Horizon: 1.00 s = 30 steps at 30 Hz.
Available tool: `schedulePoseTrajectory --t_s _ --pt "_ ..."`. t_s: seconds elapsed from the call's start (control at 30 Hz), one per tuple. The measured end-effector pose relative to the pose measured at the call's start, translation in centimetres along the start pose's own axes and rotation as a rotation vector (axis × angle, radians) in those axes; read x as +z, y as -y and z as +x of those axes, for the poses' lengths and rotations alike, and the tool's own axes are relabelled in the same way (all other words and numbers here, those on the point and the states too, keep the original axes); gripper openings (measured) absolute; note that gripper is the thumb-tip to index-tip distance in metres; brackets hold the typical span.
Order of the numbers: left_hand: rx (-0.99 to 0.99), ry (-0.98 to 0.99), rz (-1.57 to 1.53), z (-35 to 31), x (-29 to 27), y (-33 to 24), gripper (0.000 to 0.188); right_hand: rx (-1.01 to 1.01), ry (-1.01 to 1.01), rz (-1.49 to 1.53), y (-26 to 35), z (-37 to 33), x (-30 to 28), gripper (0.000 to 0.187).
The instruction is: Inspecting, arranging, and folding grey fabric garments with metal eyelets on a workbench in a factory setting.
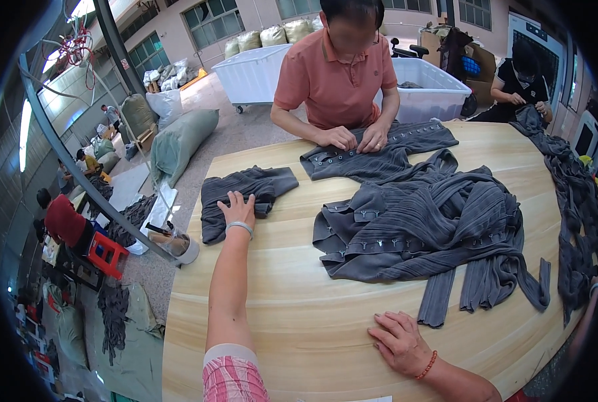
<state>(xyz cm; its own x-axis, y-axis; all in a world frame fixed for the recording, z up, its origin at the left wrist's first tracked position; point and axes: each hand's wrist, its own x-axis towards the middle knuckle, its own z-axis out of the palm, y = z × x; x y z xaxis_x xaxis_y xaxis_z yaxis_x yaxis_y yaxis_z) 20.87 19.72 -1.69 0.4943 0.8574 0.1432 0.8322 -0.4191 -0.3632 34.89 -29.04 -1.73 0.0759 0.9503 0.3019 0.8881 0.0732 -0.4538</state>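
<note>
My left hand (237, 210) reaches to the far left of the table and lies with spread fingers on a folded dark grey ribbed garment (214, 201). It presses on the cloth without gripping it. My right hand (401, 343), a red bead bracelet at its wrist, rests on the bare wood near the front edge, fingers stretched out and holding nothing. Just beyond it spreads a heap of dark grey ribbed garments (439, 231), with small metal fastenings along the edges and loose strips hanging toward me. Another such garment (419, 139) lies across the table under a co-worker's two hands (356, 139).
The pale wooden table (279, 281) has a curved left edge, where a cup of tools (181, 246) is fixed beside a metal pole (104, 201). More grey garments (567, 221) hang along the right edge. White bins (433, 87) stand behind the co-worker; another person (523, 80) works at the far right.
</note>
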Motion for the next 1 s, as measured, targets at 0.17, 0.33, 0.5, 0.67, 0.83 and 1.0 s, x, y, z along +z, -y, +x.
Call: schedulePoseTrajectory --t_s 0.17,0.33,0.5,0.67,0.83,1.0 --pt "-0.046 -0.043 -0.243 -0.6 2.0 -1.8 0.040 0.026 -0.014 -0.032 -0.3 -1.0 -0.6 0.035" --pt "0.114 -0.169 -0.679 -6.3 2.2 -2.2 0.050 -0.054 -0.082 0.051 -0.9 -0.6 1.2 0.031" --pt "0.608 -0.087 -1.095 -14.9 -8.7 -12.8 0.053 -0.037 -0.154 0.271 -3.1 -1.6 1.6 0.027" --pt "0.852 -0.346 -0.704 -16.5 -13.6 -18.1 0.058 0.050 -0.590 -0.093 -8.4 1.2 -6.9 0.034" --pt "0.671 -0.347 -0.802 -12.4 -11.7 -20.9 0.050 0.279 -0.331 -0.606 -16.9 3.5 -13.9 0.044" --pt "0.577 -0.267 -0.967 -10.3 -10.6 -22.1 0.013 0.174 -0.477 -0.478 -20.0 4.3 -15.4 0.019"
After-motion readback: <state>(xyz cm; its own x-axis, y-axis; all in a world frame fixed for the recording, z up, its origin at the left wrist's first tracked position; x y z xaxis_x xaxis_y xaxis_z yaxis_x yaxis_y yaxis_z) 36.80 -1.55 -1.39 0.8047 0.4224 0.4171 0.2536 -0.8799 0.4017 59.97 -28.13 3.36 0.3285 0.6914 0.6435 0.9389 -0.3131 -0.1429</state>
